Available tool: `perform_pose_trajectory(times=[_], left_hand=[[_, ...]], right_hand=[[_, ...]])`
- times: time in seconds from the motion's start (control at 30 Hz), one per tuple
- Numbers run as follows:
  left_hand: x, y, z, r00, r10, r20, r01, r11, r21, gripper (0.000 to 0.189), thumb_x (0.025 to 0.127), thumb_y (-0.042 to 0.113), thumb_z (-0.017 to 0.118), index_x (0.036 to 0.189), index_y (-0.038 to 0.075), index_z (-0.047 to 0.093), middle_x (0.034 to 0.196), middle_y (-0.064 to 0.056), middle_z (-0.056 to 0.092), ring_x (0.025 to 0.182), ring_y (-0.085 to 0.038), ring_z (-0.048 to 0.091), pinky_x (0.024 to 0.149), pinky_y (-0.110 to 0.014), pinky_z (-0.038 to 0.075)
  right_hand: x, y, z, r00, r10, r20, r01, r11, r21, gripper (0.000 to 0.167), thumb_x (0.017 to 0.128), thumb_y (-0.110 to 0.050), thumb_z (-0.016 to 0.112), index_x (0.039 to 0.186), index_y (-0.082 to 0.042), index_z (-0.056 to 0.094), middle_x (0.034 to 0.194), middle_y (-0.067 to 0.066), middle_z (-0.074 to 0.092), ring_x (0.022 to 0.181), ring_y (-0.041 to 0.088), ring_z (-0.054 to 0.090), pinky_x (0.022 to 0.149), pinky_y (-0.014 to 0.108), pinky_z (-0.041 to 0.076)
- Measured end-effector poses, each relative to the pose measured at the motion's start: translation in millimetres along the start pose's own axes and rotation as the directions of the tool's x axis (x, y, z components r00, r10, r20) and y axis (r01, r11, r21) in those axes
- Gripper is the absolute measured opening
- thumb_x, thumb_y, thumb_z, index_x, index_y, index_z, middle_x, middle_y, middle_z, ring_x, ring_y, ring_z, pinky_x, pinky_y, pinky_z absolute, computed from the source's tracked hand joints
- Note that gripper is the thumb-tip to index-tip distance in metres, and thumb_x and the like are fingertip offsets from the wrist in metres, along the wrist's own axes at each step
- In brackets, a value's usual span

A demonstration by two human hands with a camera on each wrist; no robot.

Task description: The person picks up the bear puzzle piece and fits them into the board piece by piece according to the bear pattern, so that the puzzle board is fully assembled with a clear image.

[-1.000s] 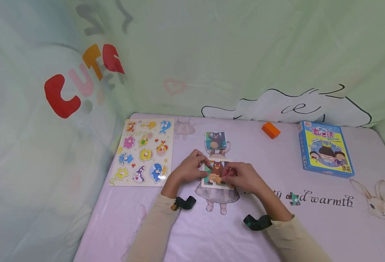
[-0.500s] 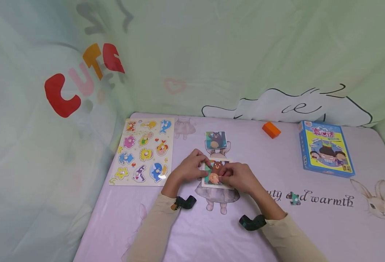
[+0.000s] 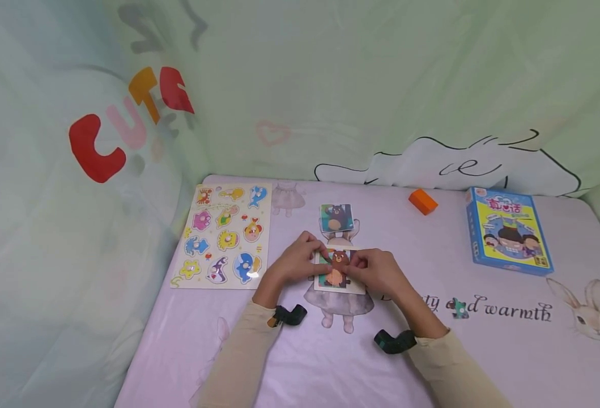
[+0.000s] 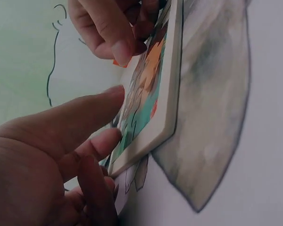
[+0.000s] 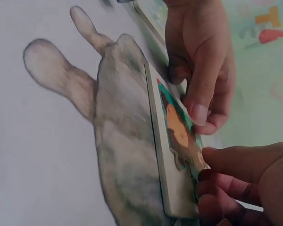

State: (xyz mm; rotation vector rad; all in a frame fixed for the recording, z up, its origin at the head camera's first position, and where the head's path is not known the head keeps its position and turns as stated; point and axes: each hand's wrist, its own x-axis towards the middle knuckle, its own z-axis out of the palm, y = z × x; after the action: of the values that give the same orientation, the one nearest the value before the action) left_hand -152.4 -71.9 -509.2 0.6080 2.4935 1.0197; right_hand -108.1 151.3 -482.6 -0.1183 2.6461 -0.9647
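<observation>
A bear jigsaw puzzle in a cream board (image 3: 334, 290) lies on the table between both hands. My left hand (image 3: 296, 262) rests at its left side, thumb and index finger spread and touching the picture. At the right side, my right hand (image 3: 378, 272) pinches a puzzle piece (image 5: 180, 159) by its edge, just above or against the board; its exact seating is unclear. Bare cream shows in the board's lower right part. Farther right on the cloth lies a loose green and brown puzzle piece (image 3: 460, 309). Fingers hide part of the picture.
Above the board lies a small bear picture card (image 3: 337, 218). A sea-animal peg puzzle board (image 3: 208, 272) is at the left. Toward the back right are an orange block (image 3: 422, 202) and a blue and yellow game box (image 3: 509, 232). Printed curtains enclose the table.
My right hand has shifted slightly up and inward over the puzzle, bringing the piece against the bear's body. The left hand stays almost still.
</observation>
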Motion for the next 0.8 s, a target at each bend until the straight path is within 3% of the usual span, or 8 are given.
perform_pose_trajectory(times=[0.17,0.33,0.8], left_hand=[[1.5,4.2,3.8,0.999,-0.024,-0.028,0.026,0.998,0.053,0.037,0.081,0.046,0.084,0.099,0.019,0.065,0.109,-0.001,0.044,0.095,-0.016,0.048,0.081,-0.027,0.04],[2.1,8.2,6.3,0.999,-0.041,-0.034,0.044,0.995,0.095,0.038,0.081,0.044,0.085,0.099,0.019,0.063,0.109,-0.001,0.043,0.096,-0.017,0.048,0.082,-0.028,0.04],[3.7,7.8,8.8,0.998,-0.048,-0.048,0.053,0.992,0.111,0.039,0.079,0.045,0.086,0.098,0.02,0.062,0.108,-0.001,0.042,0.094,-0.017,0.048,0.08,-0.028,0.04]], right_hand=[[4.2,6.8,-4.6,0.999,-0.002,0.049,0.001,1.0,0.02,0.021,0.091,-0.03,0.074,0.083,-0.012,0.068,0.069,0.001,0.056,0.066,0.018,0.052,0.057,0.029,0.039],[6.9,8.4,-5.5,0.996,0.022,0.089,-0.025,0.999,0.032,0.022,0.087,-0.03,0.079,0.083,-0.012,0.067,0.071,0.002,0.057,0.068,0.018,0.053,0.059,0.03,0.041],[6.2,3.4,-5.1,0.995,0.016,0.095,-0.016,1.0,-0.002,0.025,0.085,-0.03,0.081,0.081,-0.012,0.064,0.068,0.001,0.053,0.066,0.018,0.05,0.057,0.03,0.036]])
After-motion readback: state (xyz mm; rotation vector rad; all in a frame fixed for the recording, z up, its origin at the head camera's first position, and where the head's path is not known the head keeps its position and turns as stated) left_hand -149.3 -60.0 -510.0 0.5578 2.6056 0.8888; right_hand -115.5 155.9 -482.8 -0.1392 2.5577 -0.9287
